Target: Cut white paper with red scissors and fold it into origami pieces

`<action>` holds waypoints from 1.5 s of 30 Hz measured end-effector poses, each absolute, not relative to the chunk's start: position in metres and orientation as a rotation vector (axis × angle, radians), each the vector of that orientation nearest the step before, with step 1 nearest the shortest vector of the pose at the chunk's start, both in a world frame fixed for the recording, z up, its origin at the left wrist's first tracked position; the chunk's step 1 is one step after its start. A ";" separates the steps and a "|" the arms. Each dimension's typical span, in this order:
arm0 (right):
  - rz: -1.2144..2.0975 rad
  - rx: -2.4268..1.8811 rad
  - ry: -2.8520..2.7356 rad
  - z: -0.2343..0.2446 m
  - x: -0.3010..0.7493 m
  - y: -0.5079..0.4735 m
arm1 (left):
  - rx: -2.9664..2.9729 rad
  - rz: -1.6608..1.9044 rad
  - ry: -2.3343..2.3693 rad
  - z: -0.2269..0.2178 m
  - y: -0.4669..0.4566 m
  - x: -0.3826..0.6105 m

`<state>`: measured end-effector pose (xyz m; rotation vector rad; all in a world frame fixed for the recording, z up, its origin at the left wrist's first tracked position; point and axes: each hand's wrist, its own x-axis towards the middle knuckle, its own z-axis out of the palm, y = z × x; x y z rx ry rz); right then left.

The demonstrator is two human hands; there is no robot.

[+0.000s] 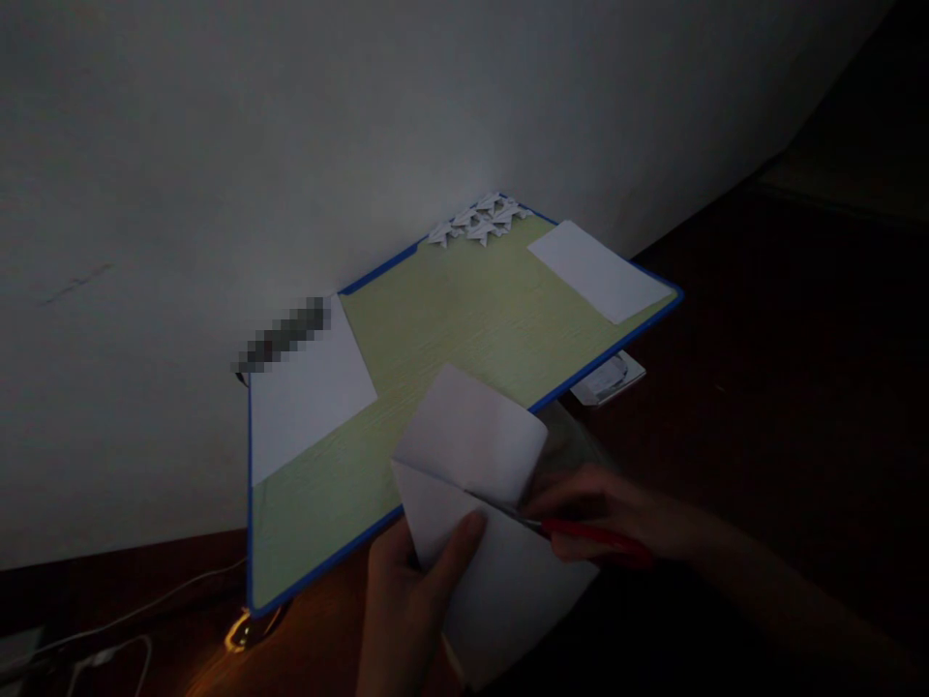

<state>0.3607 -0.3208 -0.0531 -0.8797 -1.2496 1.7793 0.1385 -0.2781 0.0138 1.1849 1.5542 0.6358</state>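
Observation:
My left hand (428, 571) grips a white sheet of paper (508, 600), its thumb on top and the other fingers tucked beneath. Red-handled scissors (599, 542) are in my right hand (595, 503), their blades reaching into the paper from its right side. A line runs across the sheet from the blades to its left edge; whether it is a crease or a cut I cannot tell. The paper's upper part (471, 416) overlaps the near edge of a small table with a pale green top and blue rim (435, 329).
Several small folded paper pieces (479, 221) sit at the table's far corner. White paper lies at its right (599, 271) and left (305, 397), with a blurred-out item (283, 334) by the wall (218, 145). Below are a booklet (610, 378) and white cables (145, 610).

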 end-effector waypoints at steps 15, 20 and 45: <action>1.841 -0.847 -1.001 -0.055 0.352 -0.325 | 1.185 0.658 1.585 0.007 -0.276 0.136; 1.845 -0.770 -0.963 -0.058 0.351 -0.326 | 1.151 0.672 1.602 0.009 -0.278 0.139; 1.862 -0.753 -1.115 -0.055 0.359 -0.323 | 1.155 0.639 1.585 0.011 -0.274 0.138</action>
